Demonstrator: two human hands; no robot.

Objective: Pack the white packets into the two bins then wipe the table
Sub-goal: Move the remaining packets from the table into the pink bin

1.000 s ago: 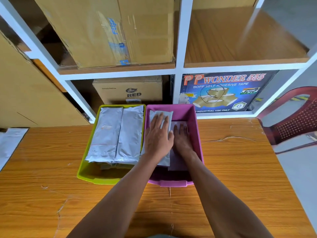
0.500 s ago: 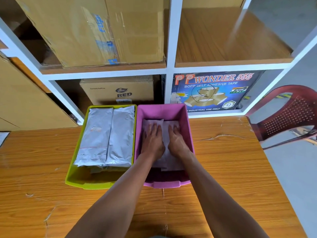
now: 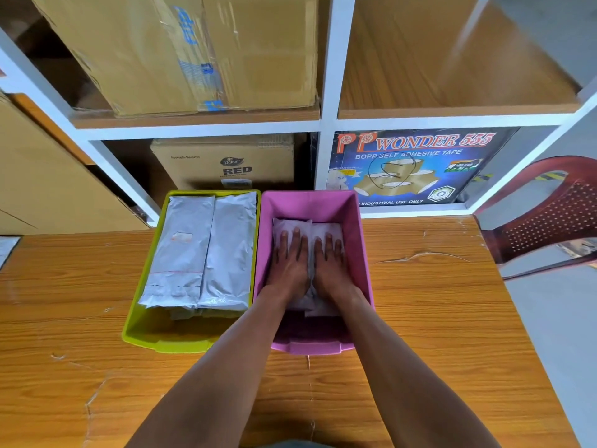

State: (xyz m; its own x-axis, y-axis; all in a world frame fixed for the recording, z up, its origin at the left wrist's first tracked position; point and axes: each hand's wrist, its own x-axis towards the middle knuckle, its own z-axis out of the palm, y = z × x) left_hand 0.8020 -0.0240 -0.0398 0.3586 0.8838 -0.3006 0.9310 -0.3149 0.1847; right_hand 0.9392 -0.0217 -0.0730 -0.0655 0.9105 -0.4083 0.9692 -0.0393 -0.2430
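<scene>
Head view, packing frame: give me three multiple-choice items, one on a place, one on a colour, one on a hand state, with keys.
1. Where do both hands press?
A. In the pink plastic bin
B. In the lime-green plastic bin
C. On the wooden table

2. What colour is the bin left of the pink one?
A. Blue
B. Lime-green
C. Red

3. How are the hands?
A. Fists
B. Pinching a cloth
C. Flat, fingers straight

Key:
1 A: the left hand and right hand lie on the white plastic packets inside the pink plastic bin.
2 B: the lime-green plastic bin stands there, on the wooden table.
3 C: fingers lie straight on the packets, no grip.
</scene>
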